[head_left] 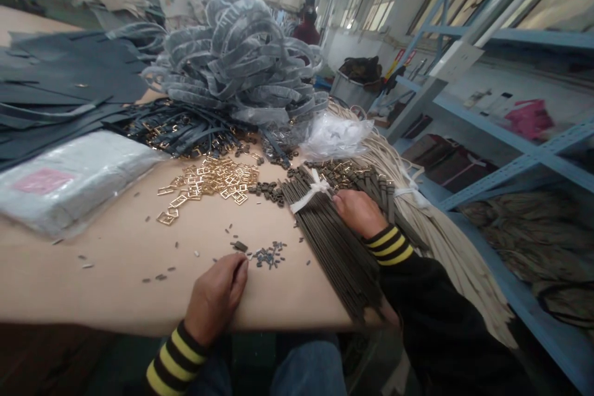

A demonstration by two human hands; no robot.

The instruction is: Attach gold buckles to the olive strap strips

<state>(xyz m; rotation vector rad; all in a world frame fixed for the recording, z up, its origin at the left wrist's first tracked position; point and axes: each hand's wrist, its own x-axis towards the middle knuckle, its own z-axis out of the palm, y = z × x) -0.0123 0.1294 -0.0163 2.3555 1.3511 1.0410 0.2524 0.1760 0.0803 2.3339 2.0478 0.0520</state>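
My left hand point(216, 297) rests at the near part of the table with its fingers curled and the thumb pressed in; what it holds, if anything, is hidden. Just beyond it are a small dark strap piece point(239, 246) and a scatter of tiny dark cut bits point(269, 255). On the right, my right hand point(361, 213) lies closed over the side of a bundle of narrow dark straps point(329, 247), its fingertips by the white tie point(317, 190). A pile of gold buckles point(218, 178) and small dark loops point(270, 192) lie beyond the hands.
A plastic-wrapped package point(74, 179) sits at left, near dark sheets point(69, 68). Behind the buckles are buckled dark straps point(185, 127), a heap of coiled grey strips point(241, 55) and a clear bag point(336, 136). Pale cords point(445, 241) line the right edge beside blue shelving point(492, 130).
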